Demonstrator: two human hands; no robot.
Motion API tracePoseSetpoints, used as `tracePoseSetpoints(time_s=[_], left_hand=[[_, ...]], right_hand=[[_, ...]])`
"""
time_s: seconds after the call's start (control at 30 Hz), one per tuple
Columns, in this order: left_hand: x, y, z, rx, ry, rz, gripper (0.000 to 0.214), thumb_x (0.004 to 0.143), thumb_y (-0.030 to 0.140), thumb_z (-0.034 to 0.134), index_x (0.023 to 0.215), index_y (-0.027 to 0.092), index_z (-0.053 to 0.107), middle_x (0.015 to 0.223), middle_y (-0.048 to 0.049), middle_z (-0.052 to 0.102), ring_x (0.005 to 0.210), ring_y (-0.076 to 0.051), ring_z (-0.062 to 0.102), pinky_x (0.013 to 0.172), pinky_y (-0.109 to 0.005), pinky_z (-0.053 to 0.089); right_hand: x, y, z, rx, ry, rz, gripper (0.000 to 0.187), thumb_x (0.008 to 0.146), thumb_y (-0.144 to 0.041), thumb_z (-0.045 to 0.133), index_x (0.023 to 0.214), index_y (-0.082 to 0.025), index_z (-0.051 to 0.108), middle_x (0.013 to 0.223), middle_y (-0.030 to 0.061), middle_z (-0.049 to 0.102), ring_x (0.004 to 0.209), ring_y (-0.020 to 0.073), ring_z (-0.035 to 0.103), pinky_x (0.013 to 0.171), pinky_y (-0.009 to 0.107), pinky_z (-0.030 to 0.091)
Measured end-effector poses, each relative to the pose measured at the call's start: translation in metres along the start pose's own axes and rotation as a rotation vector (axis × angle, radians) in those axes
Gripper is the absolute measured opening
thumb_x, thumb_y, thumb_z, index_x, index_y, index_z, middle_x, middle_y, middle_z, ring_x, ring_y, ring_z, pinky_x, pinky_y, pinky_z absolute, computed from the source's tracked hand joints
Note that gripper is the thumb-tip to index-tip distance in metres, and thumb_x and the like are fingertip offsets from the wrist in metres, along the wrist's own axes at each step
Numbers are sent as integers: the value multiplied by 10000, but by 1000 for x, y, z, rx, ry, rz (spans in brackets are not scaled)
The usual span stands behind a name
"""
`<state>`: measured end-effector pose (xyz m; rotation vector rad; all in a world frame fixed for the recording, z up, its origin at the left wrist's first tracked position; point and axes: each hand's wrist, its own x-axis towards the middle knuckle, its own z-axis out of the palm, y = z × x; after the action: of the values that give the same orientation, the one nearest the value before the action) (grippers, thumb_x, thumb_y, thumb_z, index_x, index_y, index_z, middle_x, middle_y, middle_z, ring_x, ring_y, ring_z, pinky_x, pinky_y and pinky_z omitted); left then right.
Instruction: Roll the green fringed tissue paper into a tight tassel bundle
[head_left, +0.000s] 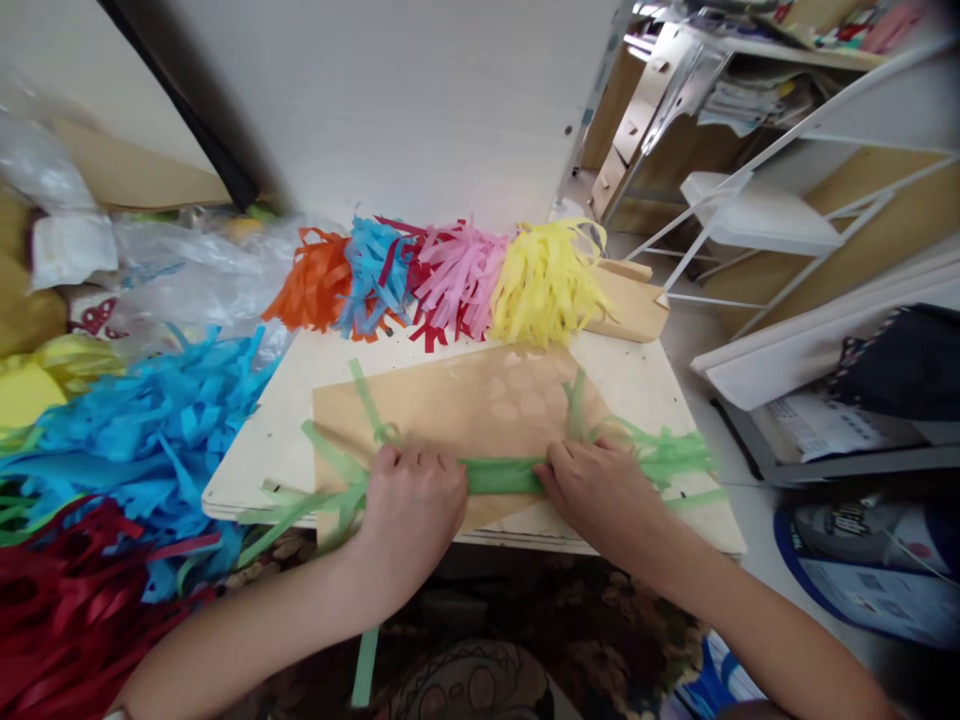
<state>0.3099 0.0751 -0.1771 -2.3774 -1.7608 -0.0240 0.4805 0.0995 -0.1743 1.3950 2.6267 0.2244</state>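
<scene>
A strip of green fringed tissue paper [501, 474] lies across a brown paper sheet [465, 410] on a small pale wooden board [645, 385]. My left hand [409, 510] presses down on the left part of the green strip with fingers curled closed. My right hand [592, 490] pinches the strip's folded middle from the right. Loose green fringes [667, 455] splay out past both hands. One green strip [365, 668] hangs below the board's front edge.
Finished tassels in orange [311, 282], blue [375, 270], pink [457, 275] and yellow [544, 282] lie in a row at the board's back. Piles of blue [150, 420] and red [67, 600] fringed paper sit at left. A white rack [757, 210] stands at right.
</scene>
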Motion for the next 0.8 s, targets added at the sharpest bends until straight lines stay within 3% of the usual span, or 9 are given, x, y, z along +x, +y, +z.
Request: tracePoseSetpoints(time_s=[0.43,0.57,0.7,0.8], left_hand=[[2,1,-1,-5,-23,7,277,742,144,364,543,118,556,495,-86,556,518,-209,525,531,-337,344],[2,4,-4,58,144,14,161,722,121,406,664,127,556,610,-83,550,642,-222,511,621,-369,350],[2,6,-3,65,364,113,157,704,87,430,680,184,551,729,-48,565,711,-198,491,724,-393,322],[2,7,2,39,380,182,174,696,71,428,640,176,554,729,-44,568,720,-194,488,759,-403,312]], right_hand=[[6,-5,-6,-20,-92,5,157,779,-170,461,651,-131,544,593,68,551,541,186,531,480,278,274],[7,-18,-18,-117,74,78,124,714,-70,454,664,-127,551,619,83,537,626,228,517,577,342,326],[7,-32,-21,-202,282,142,131,711,-68,450,689,-125,566,690,90,542,724,238,497,689,376,340],[1,-45,-10,-118,342,116,142,736,-110,457,787,-120,589,808,89,567,842,225,483,864,397,277]])
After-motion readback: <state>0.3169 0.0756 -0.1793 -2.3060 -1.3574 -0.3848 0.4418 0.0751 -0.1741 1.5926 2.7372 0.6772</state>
